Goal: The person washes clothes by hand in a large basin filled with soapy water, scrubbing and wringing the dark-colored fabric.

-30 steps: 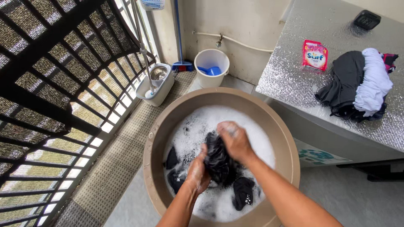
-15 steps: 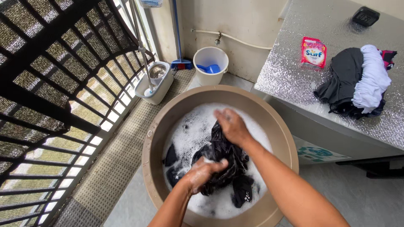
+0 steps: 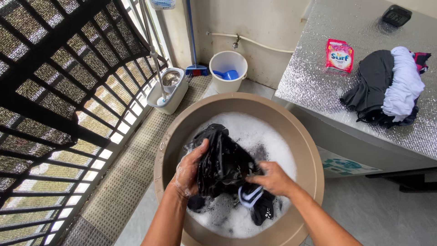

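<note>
A wet black garment (image 3: pixel 223 161) is lifted above the suds in a big tan basin (image 3: pixel 180 125) full of foamy water. My left hand (image 3: pixel 190 171), covered in soap, grips the garment's left side. Gripping its lower right part is my right hand (image 3: pixel 274 178), beside a white-striped edge (image 3: pixel 250 195). More dark cloth (image 3: pixel 264 210) lies in the foam under my right hand.
A white bucket (image 3: pixel 227 68) with a blue scoop stands behind the basin, a mop bucket (image 3: pixel 169 89) to its left. At right, a silver-covered top (image 3: pixel 318 77) holds a pink detergent packet (image 3: pixel 339 55) and a pile of black and white clothes (image 3: pixel 387 89). A metal grille (image 3: pixel 63 91) is at left.
Both hands were rubbing the garment in the middle of the foam. Now my left hand has swung out to the left and lifted the cloth, and my right hand has dropped lower.
</note>
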